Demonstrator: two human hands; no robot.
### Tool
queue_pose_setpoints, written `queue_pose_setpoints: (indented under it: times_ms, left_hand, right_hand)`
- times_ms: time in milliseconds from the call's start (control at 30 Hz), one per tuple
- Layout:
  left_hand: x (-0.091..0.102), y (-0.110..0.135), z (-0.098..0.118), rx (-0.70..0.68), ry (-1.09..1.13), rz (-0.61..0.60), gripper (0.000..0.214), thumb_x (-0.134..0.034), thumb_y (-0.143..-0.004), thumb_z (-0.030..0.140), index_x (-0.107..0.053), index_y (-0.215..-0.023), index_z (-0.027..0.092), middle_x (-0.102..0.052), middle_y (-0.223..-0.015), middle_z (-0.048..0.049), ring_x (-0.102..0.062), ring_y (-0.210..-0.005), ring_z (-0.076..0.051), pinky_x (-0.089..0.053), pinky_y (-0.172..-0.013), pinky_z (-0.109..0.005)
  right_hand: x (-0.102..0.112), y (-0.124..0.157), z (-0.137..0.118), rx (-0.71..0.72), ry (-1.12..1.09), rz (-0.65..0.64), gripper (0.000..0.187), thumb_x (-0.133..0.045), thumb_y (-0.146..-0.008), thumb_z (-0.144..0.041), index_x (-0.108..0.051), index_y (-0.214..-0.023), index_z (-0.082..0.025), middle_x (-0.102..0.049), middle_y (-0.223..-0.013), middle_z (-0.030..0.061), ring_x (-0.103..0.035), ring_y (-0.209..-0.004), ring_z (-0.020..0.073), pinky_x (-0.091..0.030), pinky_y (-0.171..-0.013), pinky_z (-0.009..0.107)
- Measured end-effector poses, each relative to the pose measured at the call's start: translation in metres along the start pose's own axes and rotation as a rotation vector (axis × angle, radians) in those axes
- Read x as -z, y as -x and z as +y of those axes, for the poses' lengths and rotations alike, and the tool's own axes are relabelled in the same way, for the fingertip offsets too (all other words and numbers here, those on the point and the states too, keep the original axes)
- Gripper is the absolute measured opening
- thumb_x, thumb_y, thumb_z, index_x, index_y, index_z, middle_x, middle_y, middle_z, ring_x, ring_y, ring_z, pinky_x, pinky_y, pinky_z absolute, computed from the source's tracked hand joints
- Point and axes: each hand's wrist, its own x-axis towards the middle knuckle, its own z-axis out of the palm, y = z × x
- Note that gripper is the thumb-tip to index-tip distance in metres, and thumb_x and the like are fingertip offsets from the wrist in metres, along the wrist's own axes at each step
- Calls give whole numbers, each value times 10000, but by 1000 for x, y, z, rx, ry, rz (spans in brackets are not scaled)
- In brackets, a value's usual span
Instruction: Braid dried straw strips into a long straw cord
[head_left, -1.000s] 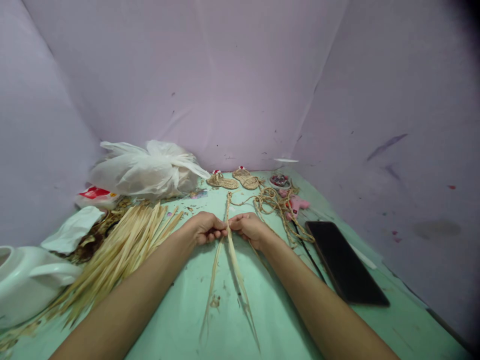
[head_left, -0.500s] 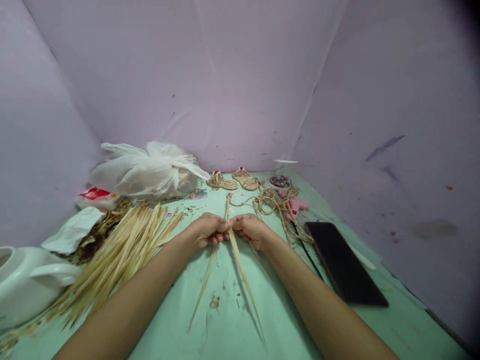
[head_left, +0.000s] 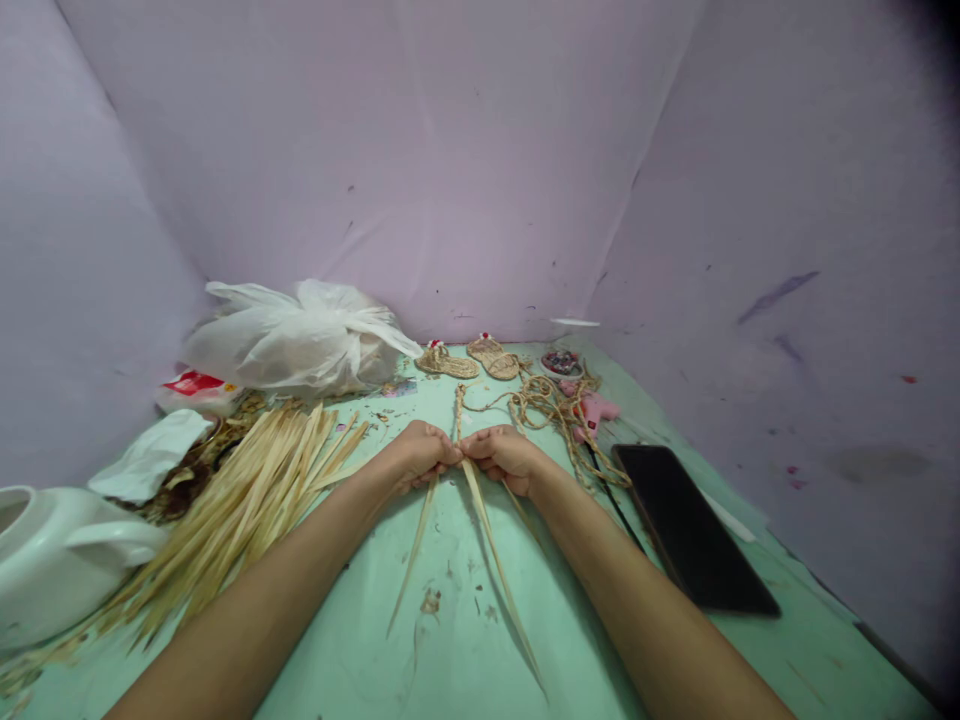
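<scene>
A narrow braid [head_left: 459, 408] of dried plant fibre runs away from me along the table, and its near end lies between my hands. My left hand [head_left: 421, 455] is closed, pinching a fibre strip [head_left: 416, 545] that hangs toward the lower left. Close against it, my right hand [head_left: 504, 457] is closed on another strip [head_left: 523, 510], which slants down under the wrist. From between the fingertips a longer, wider middle strip [head_left: 495, 570] trails toward me. The exact crossing of the strips is hidden by the fingers.
On the left lie a pile of loose fibre strips [head_left: 255, 490], a white pitcher [head_left: 60, 570] and a white plastic bag [head_left: 300, 340]. Small woven sandals [head_left: 493, 358] stand at the back. Right are coiled braided cord [head_left: 544, 402], a pink glue gun [head_left: 596, 412] and a dark phone [head_left: 690, 530].
My hands stay together at the braid's near end with slightly shifted fingers. The left strip's tip has swung a little right and the middle strip's tip also drifts right. The view shifts slightly.
</scene>
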Motion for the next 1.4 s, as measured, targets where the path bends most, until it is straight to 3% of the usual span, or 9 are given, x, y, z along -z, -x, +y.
queue_pose_setpoints:
  times_ms: [167,367,500,633,833,967,1133,1267,1400]
  left_hand:
    - [9,-2,-1,-32,78,-154,152,-586,-555,248,-472,-544,147,-287,-396,79,-235,-308,-20,-99,-336,-178]
    - [4,-1,2,50,-11,-6,157,-553,-548,224,-418,-496,162,-329,-375,62,-237,-300,-31,-107,-337,-189]
    - [-6,0,4,5,-66,163,192,-518,-520,147,-344,-445,177,-216,-314,85,-180,-286,-31,-86,-344,-205]
    - [-13,0,2,-16,-132,224,194,-510,-513,121,-343,-427,173,-194,-316,83,-174,-306,-30,-72,-356,-211]
    - [-19,0,-1,-103,-146,238,175,-488,-518,104,-358,-417,163,-201,-338,75,-177,-335,-32,-84,-367,-207]
    - [-20,-3,-1,21,5,263,187,-466,-508,101,-318,-427,183,-200,-325,75,-177,-310,-38,-85,-361,-211]
    - [-15,-5,-2,128,308,153,233,-455,-485,121,-242,-437,202,-184,-348,85,-134,-300,-23,-51,-355,-206]
    - [-9,-2,-2,36,265,127,194,-467,-469,121,-287,-435,185,-226,-344,80,-151,-287,-16,-51,-347,-199]
    - [-2,0,0,-13,164,36,158,-516,-501,157,-363,-466,173,-236,-333,89,-161,-274,-18,-52,-338,-196]
  right_hand:
    - [4,0,4,13,-35,-18,40,-560,-562,-150,-554,-534,-123,-505,-419,-20,-390,-362,63,-286,-387,185]
    - [4,-2,6,148,143,9,53,-556,-572,-157,-566,-535,-120,-456,-406,-43,-296,-357,35,-197,-374,176]
    - [-2,-2,7,219,366,162,59,-539,-571,-145,-591,-562,-119,-512,-467,-15,-354,-411,51,-262,-417,178]
    - [-6,4,1,304,752,329,82,-560,-563,-187,-619,-546,-132,-540,-486,15,-420,-467,89,-277,-447,201]
    - [-7,17,-12,215,903,377,98,-555,-536,-174,-599,-466,-121,-439,-386,10,-401,-441,91,-219,-425,217]
    - [-17,23,-13,246,977,409,71,-565,-520,-163,-605,-472,-128,-514,-430,55,-435,-468,119,-213,-432,238]
    - [-41,29,-7,371,1075,465,115,-561,-557,-145,-664,-604,-129,-616,-589,130,-505,-538,167,-232,-470,259]
    - [-42,33,-10,380,1124,414,159,-529,-593,-124,-681,-639,-139,-632,-615,116,-531,-556,177,-266,-486,260]
    - [-14,28,-20,294,924,201,103,-569,-606,-184,-667,-589,-155,-598,-524,42,-507,-500,130,-299,-464,227]
